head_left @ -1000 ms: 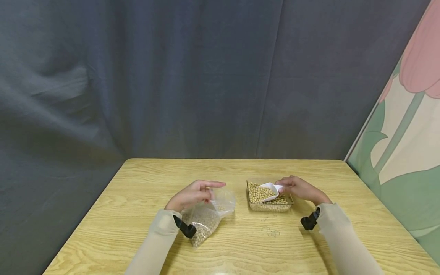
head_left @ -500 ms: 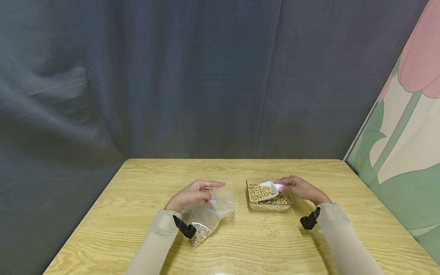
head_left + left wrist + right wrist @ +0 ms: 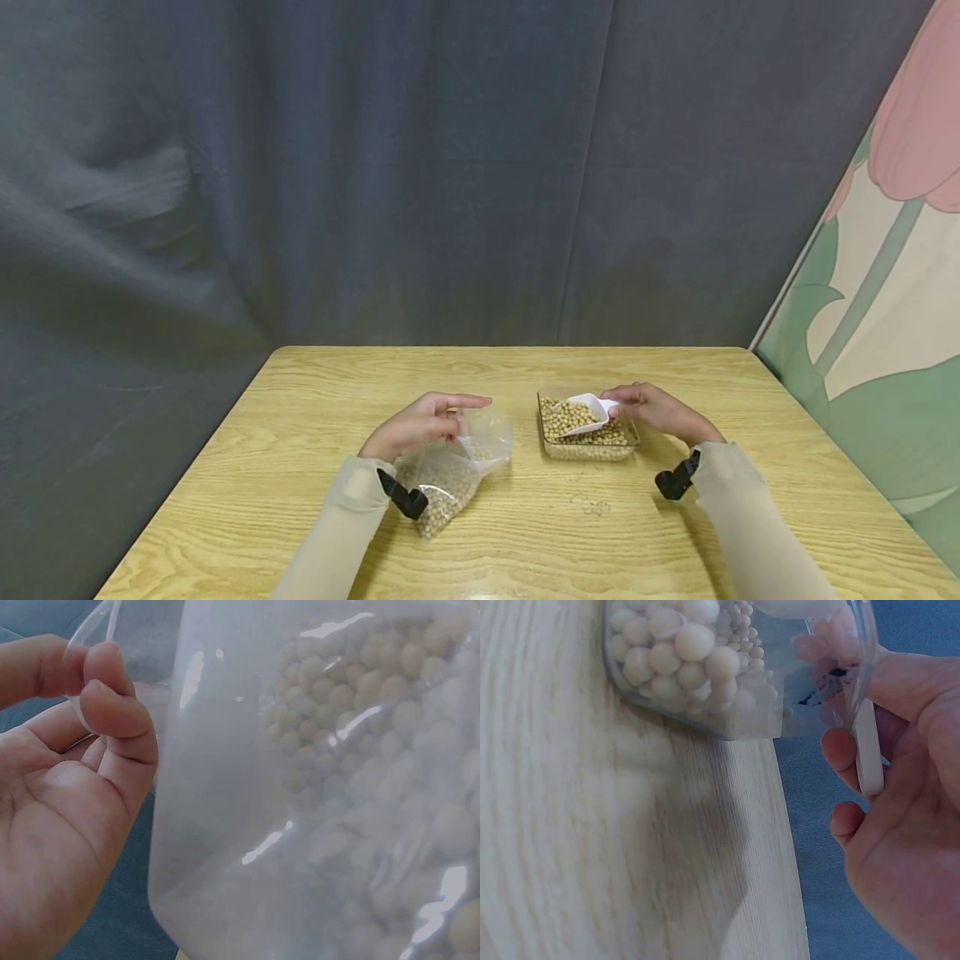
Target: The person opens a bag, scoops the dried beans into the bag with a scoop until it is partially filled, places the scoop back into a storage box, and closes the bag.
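My left hand (image 3: 412,427) pinches the top edge of a clear plastic bag (image 3: 217,750), whose mouth spreads toward the right. Soybeans (image 3: 360,690) fill the bag's lower part, which lies on the table. At the right, my right hand (image 3: 656,412) grips the handle of a white scoop (image 3: 596,407). The scoop sits tilted among the soybeans in a clear rectangular container (image 3: 588,452), with beans heaped in its bowl. In the right wrist view, the scoop's white handle (image 3: 868,746) passes between my fingers and thumb, right at the container's wall.
The wooden table (image 3: 525,542) has faint markings (image 3: 592,506) in front of the container. A dark curtain (image 3: 435,183) hangs behind the far edge, and a flower-painted panel (image 3: 892,333) stands along the right side. Bare tabletop separates bag and container.
The scoop has shifted slightly within the container, and more soybeans now lie in its bowl. My left hand and the bag have stayed in place.
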Demonstrator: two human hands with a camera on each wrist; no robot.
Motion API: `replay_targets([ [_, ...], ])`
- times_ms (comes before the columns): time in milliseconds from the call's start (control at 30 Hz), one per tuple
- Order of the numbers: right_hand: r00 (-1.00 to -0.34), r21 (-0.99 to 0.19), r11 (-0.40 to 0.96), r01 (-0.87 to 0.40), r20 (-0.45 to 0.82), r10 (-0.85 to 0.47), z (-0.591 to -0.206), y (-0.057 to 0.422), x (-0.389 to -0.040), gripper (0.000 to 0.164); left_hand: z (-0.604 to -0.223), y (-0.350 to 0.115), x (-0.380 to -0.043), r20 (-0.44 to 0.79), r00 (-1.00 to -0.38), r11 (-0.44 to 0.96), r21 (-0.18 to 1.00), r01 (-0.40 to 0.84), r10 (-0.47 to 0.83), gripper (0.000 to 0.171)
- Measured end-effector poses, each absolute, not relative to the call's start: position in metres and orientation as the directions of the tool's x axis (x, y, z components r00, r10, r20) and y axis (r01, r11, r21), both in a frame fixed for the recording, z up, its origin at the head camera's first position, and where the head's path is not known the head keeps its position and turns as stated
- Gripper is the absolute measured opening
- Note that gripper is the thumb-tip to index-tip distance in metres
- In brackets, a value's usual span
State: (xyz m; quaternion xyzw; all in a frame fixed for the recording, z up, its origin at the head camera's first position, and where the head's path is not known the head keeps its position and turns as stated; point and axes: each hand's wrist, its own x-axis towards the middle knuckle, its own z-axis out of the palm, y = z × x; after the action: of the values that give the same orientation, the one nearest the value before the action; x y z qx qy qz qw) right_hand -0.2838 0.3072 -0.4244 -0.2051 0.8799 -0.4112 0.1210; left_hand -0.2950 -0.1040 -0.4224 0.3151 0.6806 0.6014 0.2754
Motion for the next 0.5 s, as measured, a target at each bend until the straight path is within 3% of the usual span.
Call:
replay_targets([
  [500,-0.913,-0.786,0.577,-0.223,-0.038,-0.406,-0.4284,0.3129,-0.2794,0.045,-0.4221,-0.1041,-0.2958,-0.006,-0.653,0.09,0.991,0.096,0.757,0.05],
])
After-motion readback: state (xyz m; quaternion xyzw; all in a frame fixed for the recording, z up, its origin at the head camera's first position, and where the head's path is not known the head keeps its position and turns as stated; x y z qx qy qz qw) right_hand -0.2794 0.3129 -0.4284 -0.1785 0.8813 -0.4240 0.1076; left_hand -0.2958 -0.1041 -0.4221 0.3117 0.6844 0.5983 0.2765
